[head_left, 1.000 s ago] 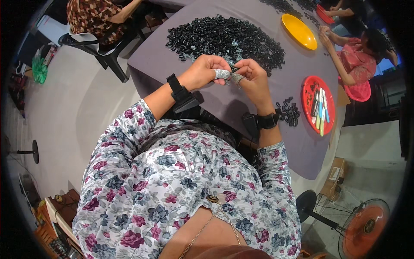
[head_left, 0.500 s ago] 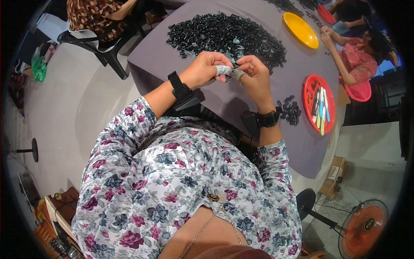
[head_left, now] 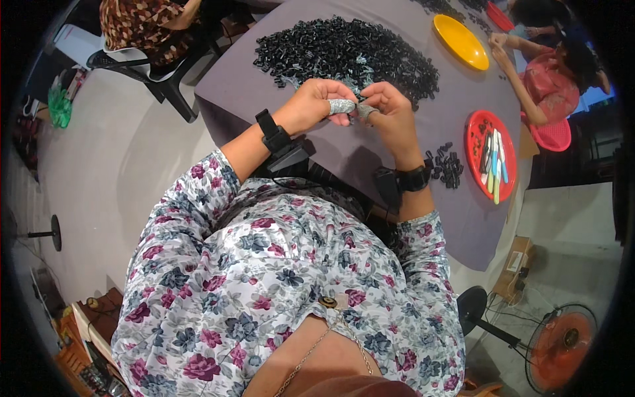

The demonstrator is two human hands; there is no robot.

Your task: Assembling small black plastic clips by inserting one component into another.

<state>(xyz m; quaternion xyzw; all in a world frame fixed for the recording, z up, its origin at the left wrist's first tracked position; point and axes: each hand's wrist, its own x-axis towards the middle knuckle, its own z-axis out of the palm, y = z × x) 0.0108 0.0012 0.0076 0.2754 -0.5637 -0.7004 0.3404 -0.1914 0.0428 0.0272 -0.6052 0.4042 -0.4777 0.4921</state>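
My left hand (head_left: 319, 104) and my right hand (head_left: 391, 114) meet at the near edge of a heap of small black pieces (head_left: 344, 53). Each has a wrapped thumb, silvery-grey on the left and greyer on the right. Between the pinched fingertips sits a small dark piece (head_left: 360, 101), mostly covered by the fingers. Thin pale-green scraps (head_left: 361, 61) lie on the heap just beyond my hands. To the right of my right wrist is a smaller group of black pieces (head_left: 448, 171) on the grey tablecloth (head_left: 423, 231).
A red plate (head_left: 471, 142) with several knives (head_left: 495, 162) stands at the right, below a yellow plate (head_left: 460, 41). Across the table a person in pink (head_left: 550, 83) works by hand. Another person (head_left: 142, 30) sits far left on a chair. An orange fan (head_left: 562, 351) stands lower right.
My hands stay at nearly the same spot, with the fingertips drawn slightly closer around the small piece. The person in pink has shifted their hands a little.
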